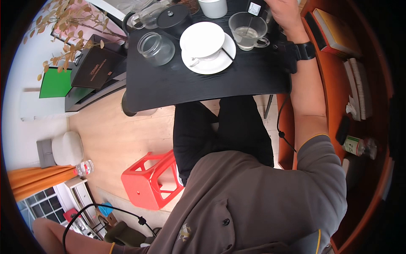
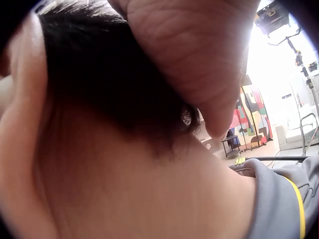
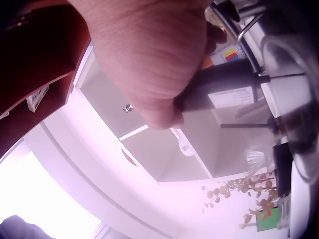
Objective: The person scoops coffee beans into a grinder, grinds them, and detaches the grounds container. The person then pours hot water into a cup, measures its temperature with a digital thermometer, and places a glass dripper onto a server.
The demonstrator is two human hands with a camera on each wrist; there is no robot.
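My right hand [image 1: 284, 12] grips a black milk frother [image 3: 219, 87] with a white label on its handle. In the head view the frother's thin rod reaches down into a clear glass cup [image 1: 237, 34], which holds a little liquid. Left of that cup, a white cup [image 1: 202, 37] stands on a white saucer [image 1: 208, 69] with a dark-handled spoon [image 1: 227, 53]. My left hand [image 2: 194, 47] is raised at the back of the head, beside dark hair and the neck; its fingers are mostly hidden.
On the black table [image 1: 169, 86] also stand an open glass jar [image 1: 158, 51], a dark lidded pot [image 1: 174, 19] and another white cup [image 1: 213, 8]. A wooden bookshelf [image 1: 332, 95] runs close by my right arm. A red stool [image 1: 146, 188] is on the floor at left.
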